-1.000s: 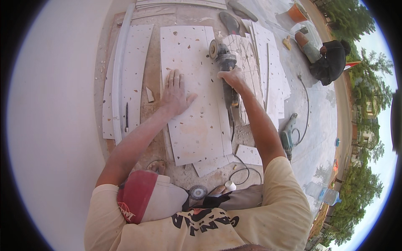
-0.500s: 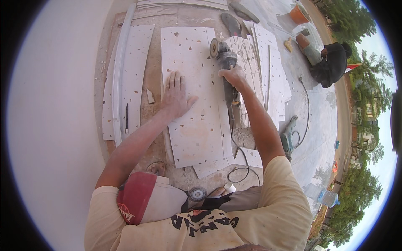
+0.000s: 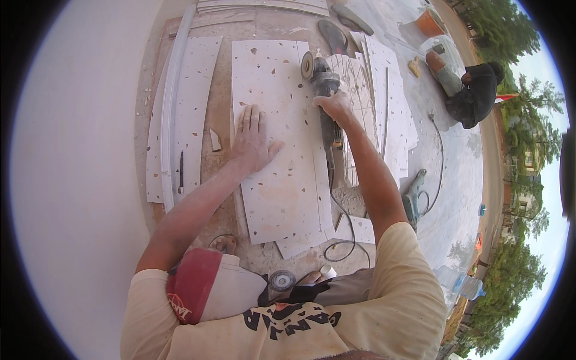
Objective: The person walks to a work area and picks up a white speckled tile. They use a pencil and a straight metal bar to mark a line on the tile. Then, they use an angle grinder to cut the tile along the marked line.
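Note:
My right hand (image 3: 336, 107) is wrapped round the body of an angle grinder (image 3: 326, 84). Its round disc sits at the far end, over the right edge of a long white tile (image 3: 282, 198) with brown and dark speckles. Flat on that tile lies my left hand (image 3: 252, 135), fingers stretched out and thumb spread to the side. A thin straight line runs lengthwise near the tile's right edge. The grinder's black cord (image 3: 336, 192) drops back toward me and loops on the floor.
Stacked speckled tiles (image 3: 390, 120) stand to the right; another tile (image 3: 195, 108) lies left, beside a long metal bar (image 3: 174, 108). A green power tool (image 3: 413, 201), sandals (image 3: 333, 36) and an orange bucket (image 3: 431, 24) are around. A person in black (image 3: 477, 93) crouches far right.
Almost nothing differs. The grinder and my right hand stay at the tile's right edge, and my left hand keeps its place. The view has shifted very slightly.

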Tool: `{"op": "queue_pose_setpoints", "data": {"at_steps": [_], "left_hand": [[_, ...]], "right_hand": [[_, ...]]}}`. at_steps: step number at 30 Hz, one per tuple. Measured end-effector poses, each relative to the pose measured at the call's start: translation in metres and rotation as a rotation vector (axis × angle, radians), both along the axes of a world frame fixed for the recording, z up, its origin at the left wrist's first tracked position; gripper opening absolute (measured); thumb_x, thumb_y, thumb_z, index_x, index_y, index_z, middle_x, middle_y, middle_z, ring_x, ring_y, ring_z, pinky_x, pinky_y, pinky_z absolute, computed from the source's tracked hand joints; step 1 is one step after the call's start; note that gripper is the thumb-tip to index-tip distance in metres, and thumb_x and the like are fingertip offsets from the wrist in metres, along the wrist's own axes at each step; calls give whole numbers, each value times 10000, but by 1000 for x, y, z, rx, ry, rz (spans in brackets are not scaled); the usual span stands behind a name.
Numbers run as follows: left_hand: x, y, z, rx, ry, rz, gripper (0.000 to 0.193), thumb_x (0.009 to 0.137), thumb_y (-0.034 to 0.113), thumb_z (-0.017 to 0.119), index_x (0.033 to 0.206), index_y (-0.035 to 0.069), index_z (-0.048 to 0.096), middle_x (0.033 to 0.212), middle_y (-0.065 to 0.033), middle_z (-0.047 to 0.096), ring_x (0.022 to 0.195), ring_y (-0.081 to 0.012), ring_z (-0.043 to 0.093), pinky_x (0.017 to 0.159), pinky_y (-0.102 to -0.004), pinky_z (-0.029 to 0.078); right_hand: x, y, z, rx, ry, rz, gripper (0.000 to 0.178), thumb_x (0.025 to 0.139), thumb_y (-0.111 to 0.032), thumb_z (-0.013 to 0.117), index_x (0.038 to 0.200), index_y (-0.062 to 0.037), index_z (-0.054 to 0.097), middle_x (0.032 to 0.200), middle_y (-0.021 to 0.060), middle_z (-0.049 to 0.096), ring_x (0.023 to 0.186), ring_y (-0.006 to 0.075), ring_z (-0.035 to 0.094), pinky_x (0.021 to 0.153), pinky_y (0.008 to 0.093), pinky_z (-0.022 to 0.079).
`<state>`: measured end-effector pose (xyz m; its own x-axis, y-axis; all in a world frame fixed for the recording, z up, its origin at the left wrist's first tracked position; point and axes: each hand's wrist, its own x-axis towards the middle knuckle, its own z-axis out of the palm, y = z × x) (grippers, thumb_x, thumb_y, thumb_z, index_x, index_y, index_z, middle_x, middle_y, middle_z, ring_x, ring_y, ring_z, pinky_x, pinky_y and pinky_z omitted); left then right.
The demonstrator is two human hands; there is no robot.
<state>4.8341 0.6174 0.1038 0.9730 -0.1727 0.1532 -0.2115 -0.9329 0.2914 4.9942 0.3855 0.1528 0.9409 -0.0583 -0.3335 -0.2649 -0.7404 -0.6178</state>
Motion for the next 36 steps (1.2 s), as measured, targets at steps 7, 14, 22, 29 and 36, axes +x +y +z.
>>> {"op": "queue_pose_setpoints", "data": {"at_steps": [7,14,22,29,36], "left_hand": [[1,0,1,-9,3,-6,911,943,553,556,1456,-163,321,1565,-317,248,1496,-451,167,1246,-522,137],[1,0,3,0,33,-4,918,949,561,543,1470,-157,308,1572,-313,239,1504,-444,148,1251,-517,120],[1,-1,3,22,46,-1,924,951,566,538,1477,-155,299,1580,-309,225,1508,-440,139,1253,-515,111],[1,0,3,23,50,-2,918,949,563,541,1471,-157,312,1579,-309,227,1506,-440,146,1252,-514,118],[1,0,2,7,33,-3,920,942,558,555,1468,-157,314,1572,-313,240,1502,-443,158,1250,-517,131]], "right_hand": [[10,3,-7,-65,-41,-39,663,616,-274,810,1119,124,641,947,188,716,818,279,702,717,372,567],[21,0,-12,-31,-8,-17,655,620,-280,812,1102,126,636,913,179,707,762,261,695,661,366,559],[26,4,-11,-16,-55,-8,640,623,-284,809,1064,145,632,861,171,692,718,256,676,625,369,548],[32,8,-3,-14,-5,-5,660,619,-290,807,1079,148,626,888,178,691,748,252,677,636,361,543],[36,12,4,-33,-5,13,665,620,-304,799,1103,124,638,913,172,704,768,258,687,658,356,548]]}}
